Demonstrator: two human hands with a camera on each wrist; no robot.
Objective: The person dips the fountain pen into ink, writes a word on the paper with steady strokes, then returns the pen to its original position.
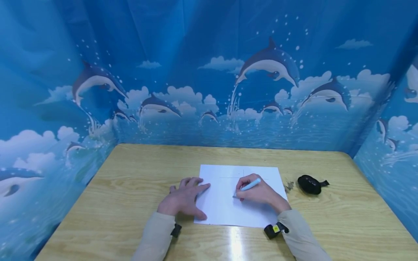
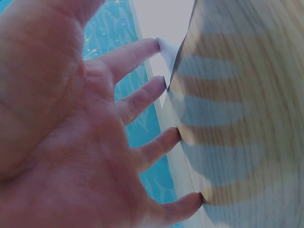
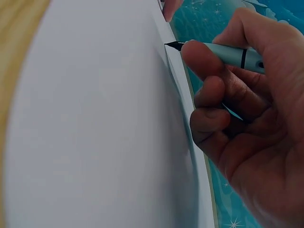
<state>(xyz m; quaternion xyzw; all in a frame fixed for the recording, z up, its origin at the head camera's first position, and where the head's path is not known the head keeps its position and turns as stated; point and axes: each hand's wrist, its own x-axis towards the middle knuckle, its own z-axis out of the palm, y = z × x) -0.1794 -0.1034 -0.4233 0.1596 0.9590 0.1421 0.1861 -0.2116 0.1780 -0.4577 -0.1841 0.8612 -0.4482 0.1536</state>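
A white sheet of paper [image 1: 218, 203] lies on the wooden table, with thin dark lines crossing near its top. My right hand [image 1: 256, 190] pinches a light blue fountain pen [image 1: 251, 184] over the middle of the sheet. In the right wrist view the pen's dark nib [image 3: 175, 45] meets the paper surface, and the other fingers of the right hand [image 3: 247, 95] curl below the barrel. Spread wide, my left hand [image 1: 186, 197] rests at the sheet's left edge. Its fingertips touch the paper and the table in the left wrist view, where the palm [image 2: 85, 128] faces the camera.
To the right of the sheet lies a black rounded object [image 1: 310, 185] with a short tab, its kind unclear. A dark smudge [image 1: 289, 186] marks the table beside the paper. Behind the wooden table [image 1: 156, 163] hangs a blue curtain [image 1: 196, 72] printed with dolphins.
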